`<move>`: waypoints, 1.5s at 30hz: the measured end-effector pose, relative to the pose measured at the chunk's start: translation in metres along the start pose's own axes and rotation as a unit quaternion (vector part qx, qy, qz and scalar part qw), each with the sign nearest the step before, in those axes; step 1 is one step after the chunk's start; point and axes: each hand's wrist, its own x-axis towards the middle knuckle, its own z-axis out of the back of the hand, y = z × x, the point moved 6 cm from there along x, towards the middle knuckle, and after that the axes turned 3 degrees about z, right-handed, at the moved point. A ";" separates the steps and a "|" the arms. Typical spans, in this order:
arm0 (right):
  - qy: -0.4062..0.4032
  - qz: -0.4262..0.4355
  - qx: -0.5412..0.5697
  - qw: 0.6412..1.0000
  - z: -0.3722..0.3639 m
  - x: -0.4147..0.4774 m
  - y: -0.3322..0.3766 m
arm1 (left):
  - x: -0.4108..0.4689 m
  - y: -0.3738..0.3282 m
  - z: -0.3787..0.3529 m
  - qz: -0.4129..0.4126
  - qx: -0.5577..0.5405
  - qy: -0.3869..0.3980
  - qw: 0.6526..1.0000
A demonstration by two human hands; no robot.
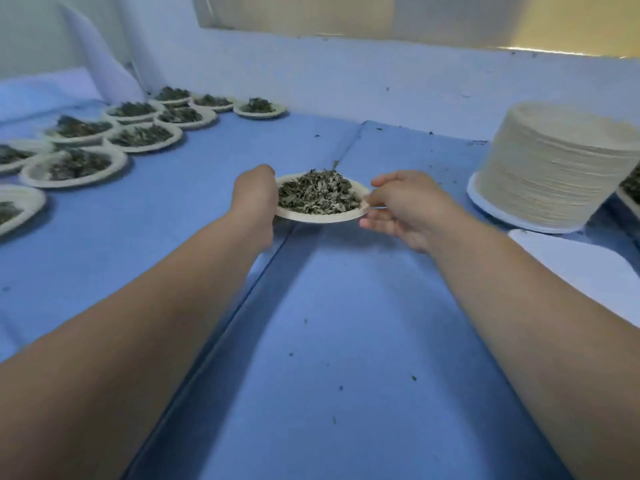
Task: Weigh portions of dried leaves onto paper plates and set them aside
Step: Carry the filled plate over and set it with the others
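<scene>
A white paper plate point(311, 216) heaped with dried green leaves point(317, 192) is held just above the blue table, near the middle of the view. My left hand point(254, 195) grips its left rim. My right hand point(405, 206) pinches its right rim with thumb and fingers. Both arms are stretched forward.
Several filled paper plates point(74, 168) stand in rows at the far left. A tall stack of empty plates point(561, 168) rests on a white base at the right. Another leaf-filled plate point(632, 188) shows at the right edge. A seam point(277, 251) runs down the blue table cover. Leaf crumbs lie scattered.
</scene>
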 end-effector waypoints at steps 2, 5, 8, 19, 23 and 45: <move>0.003 0.000 0.012 1.000 -0.035 0.022 -0.004 | 0.024 -0.013 0.027 -0.046 0.036 -0.010 0.998; -0.011 -0.001 0.029 1.000 -0.076 0.053 -0.009 | 0.060 -0.029 0.062 -0.093 0.098 -0.028 0.990; -0.040 0.010 0.025 0.999 -0.109 0.088 -0.008 | 0.090 -0.035 0.094 -0.138 0.213 -0.068 0.965; -0.083 -0.057 0.028 0.995 -0.226 0.227 -0.010 | 0.134 -0.032 0.118 -0.221 0.398 -0.101 0.885; -0.050 -0.048 0.054 0.996 -0.258 0.259 0.000 | 0.144 -0.032 0.127 -0.198 0.325 -0.111 0.918; -0.063 -0.050 0.139 0.987 -0.294 0.277 0.011 | 0.133 -0.030 0.105 -0.254 0.431 -0.094 0.861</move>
